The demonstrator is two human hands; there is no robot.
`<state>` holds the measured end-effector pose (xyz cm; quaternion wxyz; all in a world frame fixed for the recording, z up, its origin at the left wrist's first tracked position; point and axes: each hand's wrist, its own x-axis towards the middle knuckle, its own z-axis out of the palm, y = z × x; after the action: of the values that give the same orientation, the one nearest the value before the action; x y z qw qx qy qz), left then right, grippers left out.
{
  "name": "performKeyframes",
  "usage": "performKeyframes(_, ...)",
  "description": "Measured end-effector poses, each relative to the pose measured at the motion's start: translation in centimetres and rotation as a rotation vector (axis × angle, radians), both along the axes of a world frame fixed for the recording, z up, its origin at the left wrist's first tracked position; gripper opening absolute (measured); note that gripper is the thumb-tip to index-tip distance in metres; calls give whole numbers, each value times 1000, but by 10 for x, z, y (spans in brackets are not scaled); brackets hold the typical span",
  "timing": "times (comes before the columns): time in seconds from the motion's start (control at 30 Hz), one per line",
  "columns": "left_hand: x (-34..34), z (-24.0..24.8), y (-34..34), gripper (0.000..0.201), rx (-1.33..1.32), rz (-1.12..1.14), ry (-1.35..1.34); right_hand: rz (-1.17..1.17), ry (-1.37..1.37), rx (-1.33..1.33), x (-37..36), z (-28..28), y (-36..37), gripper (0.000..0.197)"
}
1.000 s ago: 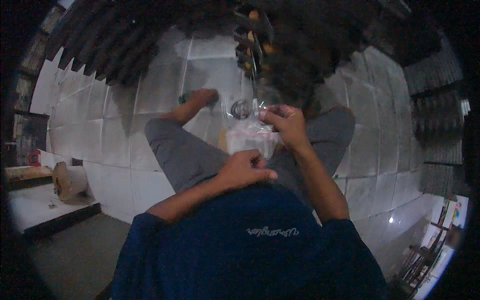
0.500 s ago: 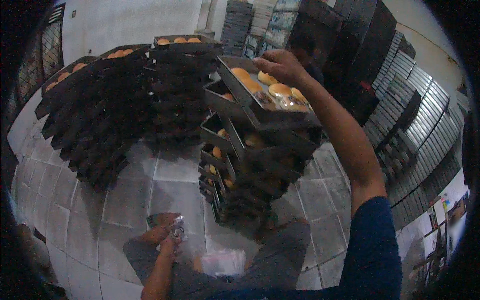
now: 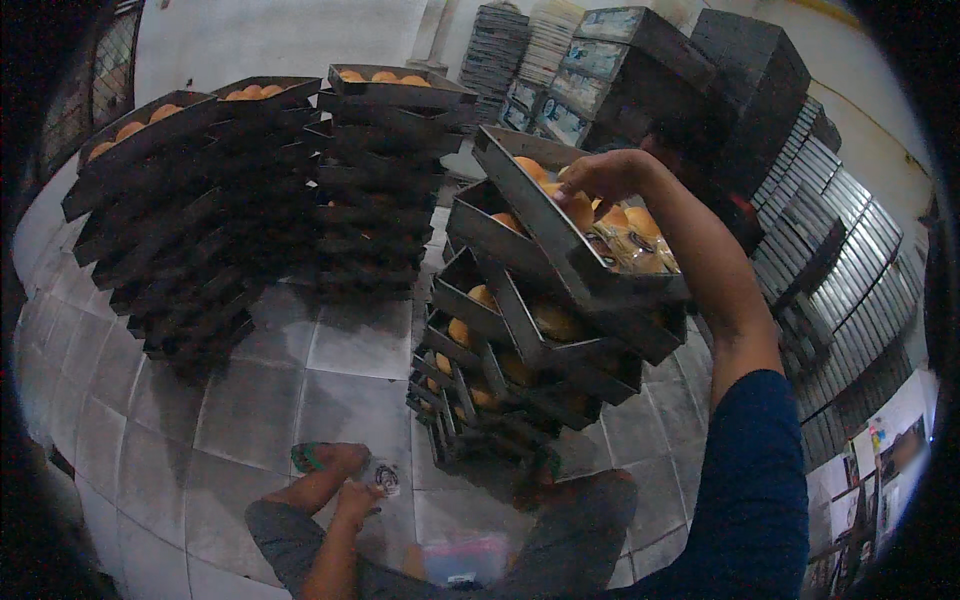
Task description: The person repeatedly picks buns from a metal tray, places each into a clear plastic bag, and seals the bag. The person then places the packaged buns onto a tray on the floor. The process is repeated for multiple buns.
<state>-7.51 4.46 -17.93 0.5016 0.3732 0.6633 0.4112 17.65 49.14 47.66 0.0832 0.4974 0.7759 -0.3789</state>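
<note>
My right hand (image 3: 608, 176) reaches down into the top tray (image 3: 548, 232) of a crooked stack, its fingers curled round a golden bun (image 3: 577, 210). Other loose buns (image 3: 530, 168) lie by the tray's far side. Bagged buns in clear wrap (image 3: 632, 245) fill the near right part. Low beside my left knee, my left hand (image 3: 357, 500) pinches a small clear plastic bag with a dark print (image 3: 387, 477). A pile of flat clear bags (image 3: 465, 560) rests between my thighs.
More tall stacks of dark trays stand at the left (image 3: 180, 220) and the middle back (image 3: 390, 180), with buns in their top trays. Crates (image 3: 590, 90) and stacked metal trays (image 3: 835, 210) line the back right. A person's dark head (image 3: 690, 130) shows behind the tray stack.
My right hand has gone from above the tray's far edge down onto a bun. My left hand still holds the bag. The view has shifted, so the stack appears farther right.
</note>
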Motion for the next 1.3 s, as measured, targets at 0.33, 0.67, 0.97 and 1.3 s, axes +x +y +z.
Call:
performKeyframes(0.33,52,160,-2,24,197,545,-1107,-114,1149,136,94,-116,-336,70)
performKeyframes(0.67,160,279,-38,55,231,503,-978,-192,978,597,84,-320,-508,60)
performKeyframes(0.97,207,318,-70,49,441,447,-431,-288,1050,266,134,-315,-478,44)
performKeyframes(1.3,185,274,-80,39,187,405,-884,-465,1048,160,143,-333,-503,42)
